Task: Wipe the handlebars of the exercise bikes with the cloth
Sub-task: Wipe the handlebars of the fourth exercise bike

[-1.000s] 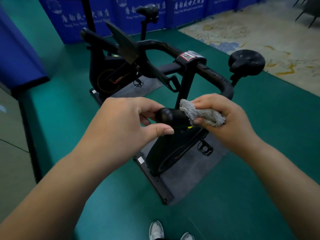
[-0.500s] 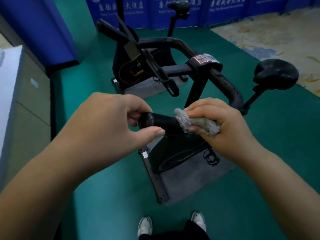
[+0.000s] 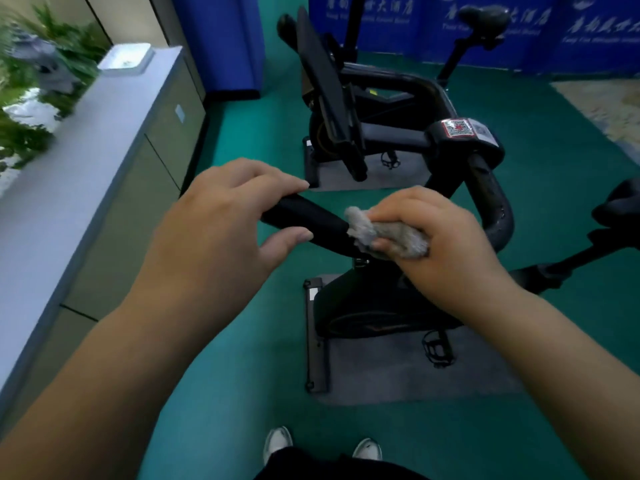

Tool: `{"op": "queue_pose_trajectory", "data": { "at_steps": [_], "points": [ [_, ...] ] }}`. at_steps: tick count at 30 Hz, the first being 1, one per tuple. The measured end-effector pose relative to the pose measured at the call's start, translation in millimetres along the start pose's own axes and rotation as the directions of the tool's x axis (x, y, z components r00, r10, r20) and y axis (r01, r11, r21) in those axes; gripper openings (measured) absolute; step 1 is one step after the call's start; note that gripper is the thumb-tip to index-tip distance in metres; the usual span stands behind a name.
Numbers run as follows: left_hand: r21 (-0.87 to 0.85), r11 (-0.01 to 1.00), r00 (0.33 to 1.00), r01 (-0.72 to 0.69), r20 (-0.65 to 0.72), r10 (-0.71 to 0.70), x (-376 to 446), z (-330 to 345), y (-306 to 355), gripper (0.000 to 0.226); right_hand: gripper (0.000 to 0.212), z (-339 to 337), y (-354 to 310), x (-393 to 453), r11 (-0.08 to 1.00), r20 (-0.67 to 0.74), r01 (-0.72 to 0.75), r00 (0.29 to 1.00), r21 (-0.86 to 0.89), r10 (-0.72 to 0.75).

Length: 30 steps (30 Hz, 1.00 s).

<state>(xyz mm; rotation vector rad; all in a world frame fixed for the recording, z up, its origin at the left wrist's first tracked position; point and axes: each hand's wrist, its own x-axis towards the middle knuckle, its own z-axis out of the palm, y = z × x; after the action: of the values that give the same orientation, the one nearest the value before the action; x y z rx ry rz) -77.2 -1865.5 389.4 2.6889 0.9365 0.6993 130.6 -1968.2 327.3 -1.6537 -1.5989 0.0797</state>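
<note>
The near exercise bike's black handlebar (image 3: 311, 221) runs from the middle of the view to the right and curves up to a clamp with a red QR sticker (image 3: 457, 128). My left hand (image 3: 221, 233) grips the bar's free end, fingers over the top and thumb underneath. My right hand (image 3: 440, 244) holds a grey fluffy cloth (image 3: 381, 233) wrapped around the bar just right of my left hand. A second black bike (image 3: 346, 109) stands behind, with its screen panel tilted up.
A grey cabinet (image 3: 104, 168) with a white tray (image 3: 126, 58) and plants runs along the left. Blue banners (image 3: 450, 22) close off the back. Each bike stands on a grey mat (image 3: 398, 372) on green floor. The near bike's saddle (image 3: 620, 206) is at the right edge. My shoes (image 3: 277, 441) show below.
The view has swung left, bringing the cabinet and plants into sight. My left hand has slid along the bar's end, leaving more bare bar between it and the cloth.
</note>
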Motion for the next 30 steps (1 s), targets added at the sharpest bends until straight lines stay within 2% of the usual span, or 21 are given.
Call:
{"op": "queue_pose_trajectory", "data": {
  "at_steps": [5, 8, 11, 14, 16, 18, 20, 23, 27, 30],
  "points": [
    [0.094, 0.995, 0.998, -0.019, -0.053, 0.024, -3, 7, 4, 0.041, 0.028, 23, -20, 7, 0.991, -0.068, 0.018, 0.998, 0.132, -0.009],
    [0.145, 0.986, 0.994, -0.08, -0.062, 0.09, 3, 13, 9, 0.039, 0.025, 4, 2, -4, 0.997, -0.028, 0.082, 0.996, 0.006, -0.082],
    [0.171, 0.971, 0.983, -0.168, -0.047, 0.178, 7, 22, 13, 0.037, 0.027, -26, 22, -22, 0.987, -0.024, 0.026, 0.999, -0.16, -0.03],
    [0.19, 0.965, 0.98, -0.184, -0.036, 0.194, 4, 31, 19, 0.037, 0.025, -34, 25, -28, 0.989, -0.076, -0.023, 0.997, -0.144, 0.012],
    [0.205, 0.966, 0.986, -0.154, -0.03, 0.163, 1, 35, 24, 0.038, 0.028, -20, 18, -19, 0.997, -0.058, -0.003, 0.998, -0.083, -0.002],
    [0.233, 0.966, 0.992, -0.115, -0.031, 0.125, 1, 37, 31, 0.036, 0.035, -3, 9, -10, 0.997, -0.029, 0.057, 0.998, -0.046, -0.059],
    [0.271, 0.959, 0.995, -0.082, -0.035, 0.095, 2, 40, 36, 0.032, 0.033, 2, 7, -6, 0.991, 0.003, 0.129, 0.992, -0.024, -0.129],
    [0.312, 0.95, 0.999, 0.004, -0.045, 0.011, 1, 45, 44, 0.033, 0.026, -22, 30, -8, 0.979, 0.067, 0.202, 0.977, -0.009, -0.201],
    [0.325, 0.937, 0.989, 0.128, -0.115, -0.095, -5, 55, 57, 0.034, 0.025, -61, 69, -19, 0.98, 0.124, 0.2, 0.973, -0.02, -0.196],
    [0.363, 0.909, 0.975, 0.205, -0.162, -0.155, -10, 64, 68, 0.037, 0.024, -58, 72, -14, 0.969, 0.116, 0.246, 0.962, 0.006, -0.246]
  ]
}}
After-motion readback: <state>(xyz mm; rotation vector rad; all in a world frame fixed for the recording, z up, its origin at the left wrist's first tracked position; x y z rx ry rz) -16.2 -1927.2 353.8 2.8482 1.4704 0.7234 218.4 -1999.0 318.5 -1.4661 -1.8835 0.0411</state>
